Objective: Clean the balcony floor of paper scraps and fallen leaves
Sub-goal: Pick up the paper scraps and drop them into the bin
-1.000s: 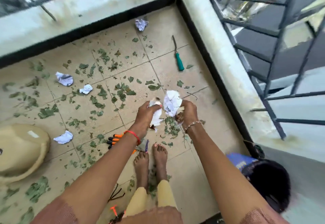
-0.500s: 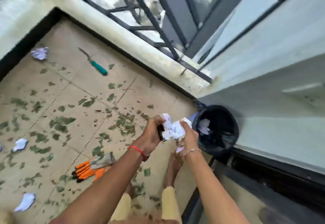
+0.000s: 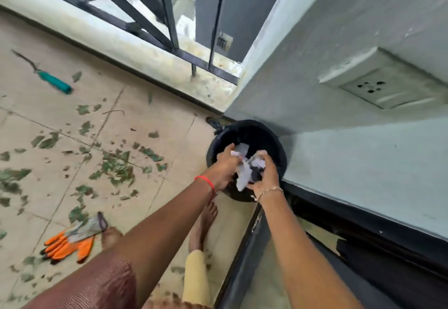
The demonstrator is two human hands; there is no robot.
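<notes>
Far left of the floor (image 3: 60, 114): fallen leaves (image 3: 116, 165) lie scattered flat over the tiles, thickest near the middle joint. We judge them thin, weightless and probably brittle, so they are better scooped or swept into a heap than pinched singly. A green-handled screwdriver (image 3: 54, 83) lies toward the parapet edge, and orange gloves (image 3: 70, 240) lie near the person's feet. Moving right, the left grip (image 3: 226, 168) is curled round one side of the paper scraps (image 3: 244, 175). These form a crumpled whitish wad that we judge light, soft and springy, apt to shed pieces, and best taken bunched from both sides. The right grip (image 3: 265, 175) is closed on the other side, so the wad sits pressed between the two palms. The edges are blurred and we cannot count pieces. All this hangs over the mouth of the black bin (image 3: 282, 158), which stands in the floor's corner against the wall. More paper shows inside it.
</notes>
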